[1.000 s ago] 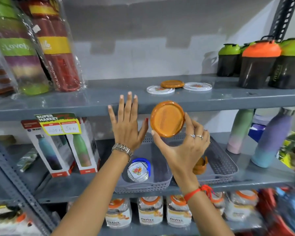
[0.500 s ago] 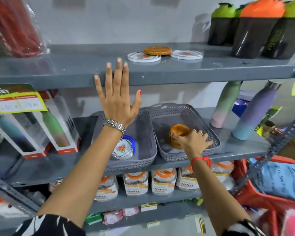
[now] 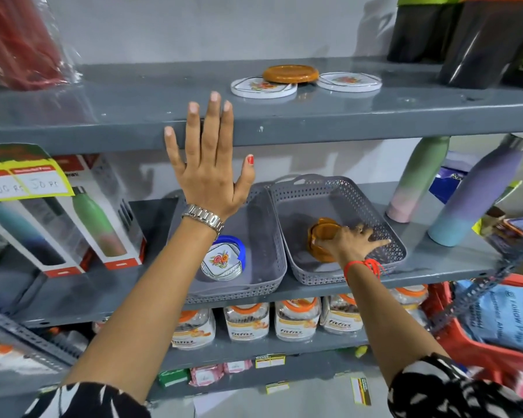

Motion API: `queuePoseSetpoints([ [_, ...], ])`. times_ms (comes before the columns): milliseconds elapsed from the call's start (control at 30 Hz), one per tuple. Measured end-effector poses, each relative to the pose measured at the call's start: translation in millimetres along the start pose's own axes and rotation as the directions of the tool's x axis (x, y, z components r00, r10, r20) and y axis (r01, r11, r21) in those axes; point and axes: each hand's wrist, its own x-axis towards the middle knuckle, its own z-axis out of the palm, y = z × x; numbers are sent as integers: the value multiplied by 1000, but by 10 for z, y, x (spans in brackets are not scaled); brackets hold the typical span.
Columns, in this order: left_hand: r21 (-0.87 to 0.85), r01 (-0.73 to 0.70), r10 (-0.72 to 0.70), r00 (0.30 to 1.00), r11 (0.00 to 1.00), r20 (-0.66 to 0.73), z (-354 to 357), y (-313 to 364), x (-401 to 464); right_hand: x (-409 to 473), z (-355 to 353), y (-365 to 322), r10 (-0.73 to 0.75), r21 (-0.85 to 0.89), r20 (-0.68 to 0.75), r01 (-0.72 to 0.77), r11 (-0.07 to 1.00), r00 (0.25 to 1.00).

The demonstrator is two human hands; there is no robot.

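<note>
My right hand [image 3: 355, 241] reaches into the right grey basket [image 3: 338, 191]. Its fingers stretch out to the right and its thumb lies against a small stack of orange lids [image 3: 322, 236] standing on edge there. My left hand [image 3: 209, 164] is raised with spread, straight fingers against the front edge of the upper shelf [image 3: 375, 122] and holds nothing. On that shelf lie another orange lid [image 3: 290, 73] and two white floral lids [image 3: 263, 87]. The left grey basket [image 3: 266, 236] holds a white floral lid with a blue-rimmed one [image 3: 222, 262].
Two pastel bottles [image 3: 477, 191] stand right of the baskets, and boxed bottles [image 3: 97, 218] stand to the left. Dark shaker cups [image 3: 480, 40] fill the upper shelf's right end. Jars [image 3: 296, 321] line the shelf below, and a red crate [image 3: 495, 342] sits at lower right.
My right hand has carried the orange lid from in front of the upper shelf down into the right basket, against the other orange lids. My left hand has stayed up at the upper shelf's edge.
</note>
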Motion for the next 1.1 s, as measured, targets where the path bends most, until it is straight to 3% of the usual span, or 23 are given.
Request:
queuePoseSetpoints([
  [267,0,20,-20,1000,1000,7,-34,14,16,-34,78,12,-48,-71,-16,47,996,999],
  [400,-8,4,-4,1000,1000,31,-68,0,17,-180,2,6,-40,60,-201,53,997,979],
  [500,-31,-15,16,999,999,36,-83,-3,12,-395,-181,-25,-50,171,-414,132,976,909],
  [533,-38,-16,18,999,999,41,-89,1,13,-488,-264,-49,-46,219,-525,187,958,850],
  [567,-42,-18,20,999,999,46,-98,4,18,-588,-367,-75,-25,256,-669,263,930,743],
  [633,-47,-16,19,998,999,65,-121,4,20,-803,-634,-113,65,278,-904,465,840,423],
  [700,-63,-6,11,996,998,90,-149,5,24,-1022,-1025,-138,159,230,-973,658,717,166],
  [767,-80,5,5,993,997,117,-184,10,36,-1224,-1499,-192,203,158,-979,753,639,33],
  [800,-81,7,4,992,997,128,-208,14,37,-1286,-1722,-236,192,128,-981,770,625,7],
  [833,-78,3,7,991,997,132,-227,15,64,-1318,-1948,-296,150,106,-989,772,627,14],
  [867,-76,6,6,989,997,149,-244,19,64,-1311,-2122,-367,74,101,-995,763,639,69],
  [933,-78,13,0,986,997,167,-279,15,90,-1236,-2403,-523,-109,156,-950,751,642,291],
  [1000,-73,34,-20,984,997,178,-314,5,139,-1121,-2581,-678,-262,282,-807,735,616,530],
  [1100,-42,54,-45,981,998,191,-351,-34,267,-937,-2730,-885,-374,290,-633,655,697,678],
])
